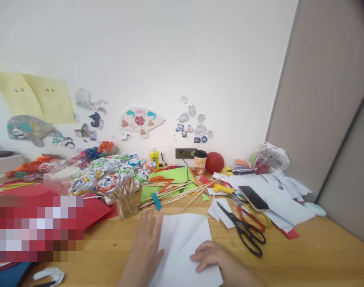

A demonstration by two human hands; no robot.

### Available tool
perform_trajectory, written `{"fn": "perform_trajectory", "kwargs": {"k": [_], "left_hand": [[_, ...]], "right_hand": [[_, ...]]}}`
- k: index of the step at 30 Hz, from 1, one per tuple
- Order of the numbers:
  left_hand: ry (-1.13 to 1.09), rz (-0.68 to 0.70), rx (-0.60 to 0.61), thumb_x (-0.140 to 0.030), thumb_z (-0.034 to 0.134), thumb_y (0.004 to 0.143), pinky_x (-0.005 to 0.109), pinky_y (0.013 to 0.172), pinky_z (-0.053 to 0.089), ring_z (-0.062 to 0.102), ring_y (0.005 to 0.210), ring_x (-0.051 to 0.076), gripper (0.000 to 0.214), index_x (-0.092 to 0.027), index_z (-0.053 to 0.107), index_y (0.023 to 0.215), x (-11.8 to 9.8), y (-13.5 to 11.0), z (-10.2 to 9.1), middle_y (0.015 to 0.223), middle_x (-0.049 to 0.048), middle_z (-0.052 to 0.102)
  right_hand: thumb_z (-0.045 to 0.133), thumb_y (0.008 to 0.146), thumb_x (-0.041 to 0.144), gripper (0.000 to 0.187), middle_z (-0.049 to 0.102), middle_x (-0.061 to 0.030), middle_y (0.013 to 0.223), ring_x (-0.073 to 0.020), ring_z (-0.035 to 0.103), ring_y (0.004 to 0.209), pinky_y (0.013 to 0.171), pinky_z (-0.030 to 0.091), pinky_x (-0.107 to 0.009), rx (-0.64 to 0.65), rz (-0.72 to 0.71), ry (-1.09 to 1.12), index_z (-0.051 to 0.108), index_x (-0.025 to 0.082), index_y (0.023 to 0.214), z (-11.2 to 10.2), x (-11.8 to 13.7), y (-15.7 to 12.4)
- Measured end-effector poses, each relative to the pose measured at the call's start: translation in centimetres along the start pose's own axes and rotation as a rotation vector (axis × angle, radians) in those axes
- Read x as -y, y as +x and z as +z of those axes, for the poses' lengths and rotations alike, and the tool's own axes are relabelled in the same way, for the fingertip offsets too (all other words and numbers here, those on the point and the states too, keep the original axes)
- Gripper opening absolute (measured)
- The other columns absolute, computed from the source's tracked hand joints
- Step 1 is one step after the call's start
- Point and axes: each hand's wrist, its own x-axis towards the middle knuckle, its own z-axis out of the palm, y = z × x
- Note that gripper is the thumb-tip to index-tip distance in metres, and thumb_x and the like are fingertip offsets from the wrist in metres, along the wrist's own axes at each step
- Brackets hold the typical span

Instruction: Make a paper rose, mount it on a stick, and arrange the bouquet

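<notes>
A white sheet of paper point(184, 235) with faint crease lines lies on the wooden table in front of me. Along its left edge is my left hand point(146, 243), slightly blurred, its fingers stretched out and the thumb over the paper. My right hand point(210, 257) rests on the right side of the sheet, palm down, with fingers bent and apart. Black-handled scissors point(244, 231) lie to the right of the paper. Beyond the sheet's far edge is a small blue strip point(156, 201).
Paper flowers point(110, 175) and a cup of thin sticks point(125, 203) stand at the back left. Sticks lie over green paper point(176, 175). A lidded cup point(200, 163), red balloon point(214, 162), yellow-handled tool point(224, 189), phone point(253, 197) and paper scraps point(283, 207) occupy the right.
</notes>
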Motion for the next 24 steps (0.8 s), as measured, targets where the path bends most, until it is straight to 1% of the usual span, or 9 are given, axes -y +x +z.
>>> {"fn": "perform_trajectory", "kwargs": {"k": [1, 3, 4, 5, 6, 9, 12, 18, 24], "left_hand": [[0.040, 0.147, 0.096, -0.002, 0.048, 0.071, 0.055, 0.110, 0.005, 0.013, 0.139, 0.029, 0.064, -0.024, 0.046, 0.131, -0.2, 0.0, -0.1, 0.147, 0.0068, 0.033], [-0.001, 0.345, 0.402, -0.003, 0.041, 0.080, 0.053, 0.111, 0.003, 0.022, 0.137, 0.024, 0.058, -0.035, 0.050, 0.127, -1.0, -0.2, -0.4, 0.142, 0.0000, 0.041], [-0.053, 0.381, 0.532, -0.007, 0.039, 0.084, 0.051, 0.111, 0.006, 0.027, 0.135, 0.022, 0.054, -0.038, 0.049, 0.127, -1.4, -0.3, -0.7, 0.140, -0.0014, 0.044], [-0.105, 0.379, 0.613, -0.013, 0.040, 0.086, 0.049, 0.112, 0.009, 0.030, 0.134, 0.022, 0.049, -0.040, 0.048, 0.127, -1.8, -0.6, -0.9, 0.140, -0.0019, 0.043], [-0.151, 0.350, 0.643, -0.019, 0.041, 0.088, 0.048, 0.112, 0.012, 0.030, 0.134, 0.022, 0.046, -0.040, 0.046, 0.128, -2.1, -0.8, -1.1, 0.141, -0.0018, 0.042], [-0.241, 0.239, 0.640, -0.031, 0.043, 0.089, 0.051, 0.111, 0.011, 0.028, 0.135, 0.025, 0.041, -0.041, 0.045, 0.128, -2.4, -1.3, -1.3, 0.142, -0.0023, 0.038], [-0.310, 0.194, 0.635, -0.037, 0.048, 0.086, 0.051, 0.111, 0.006, 0.026, 0.136, 0.025, 0.041, -0.039, 0.047, 0.127, -2.4, -1.6, -1.3, 0.142, -0.0023, 0.038], [-0.331, 0.280, 0.571, -0.038, 0.057, 0.081, 0.051, 0.110, 0.010, 0.030, 0.134, 0.026, 0.046, -0.038, 0.048, 0.126, -2.2, -1.6, -1.5, 0.140, 0.0008, 0.041], [-0.174, 0.325, 0.637, -0.041, 0.056, 0.081, 0.055, 0.108, 0.009, 0.022, 0.136, 0.029, 0.052, -0.043, 0.040, 0.131, -0.4, -2.6, -3.5, 0.143, 0.0001, 0.037]], "right_hand": [[0.059, 0.075, 0.059, 0.043, 0.066, -0.0117, 0.110, -0.0233, 0.055, 0.109, 0.093, 0.043, -0.038, 0.020, 0.002, 0.005, 0.066, 0.024, 0.099, -0.1, -0.1, -0.2], [0.056, 0.075, 0.062, 0.047, 0.065, -0.0114, 0.112, -0.0242, 0.054, 0.111, 0.095, 0.041, -0.039, 0.066, -0.004, 0.016, 0.066, 0.024, 0.101, -0.4, -0.1, -0.5], [0.054, 0.075, 0.063, 0.048, 0.065, -0.0112, 0.113, -0.0244, 0.054, 0.111, 0.096, 0.041, -0.040, 0.087, -0.005, 0.022, 0.066, 0.024, 0.101, -0.6, 0.0, -0.6], [0.052, 0.077, 0.063, 0.048, 0.065, -0.0108, 0.113, -0.0242, 0.053, 0.112, 0.097, 0.040, -0.040, 0.097, 0.003, 0.027, 0.066, 0.025, 0.102, -0.8, 0.2, -0.7], [0.050, 0.079, 0.062, 0.046, 0.065, -0.0103, 0.114, -0.0236, 0.053, 0.113, 0.098, 0.039, -0.039, 0.102, 0.010, 0.030, 0.065, 0.026, 0.103, -1.0, 0.4, -0.8], [0.052, 0.081, 0.056, 0.039, 0.064, -0.0097, 0.116, -0.0229, 0.053, 0.114, 0.100, 0.037, -0.039, 0.101, 0.023, 0.012, 0.064, 0.027, 0.105, -1.3, 1.1, -1.0], [0.059, 0.078, 0.052, 0.038, 0.063, -0.0091, 0.118, -0.0236, 0.052, 0.116, 0.101, 0.036, -0.040, 0.100, 0.016, -0.024, 0.062, 0.028, 0.107, -1.2, 1.0, -1.4], [0.064, 0.076, 0.044, 0.037, 0.060, -0.0103, 0.122, -0.0246, 0.048, 0.120, 0.101, 0.036, -0.042, 0.137, 0.064, -0.146, 0.061, 0.025, 0.108, -0.7, -0.7, -2.4], [0.066, 0.077, 0.039, 0.036, 0.060, -0.0116, 0.121, -0.0231, 0.048, 0.120, 0.101, 0.036, -0.040, 0.124, 0.017, -0.149, 0.058, 0.024, 0.109, -0.9, 0.0, -2.4]]}}
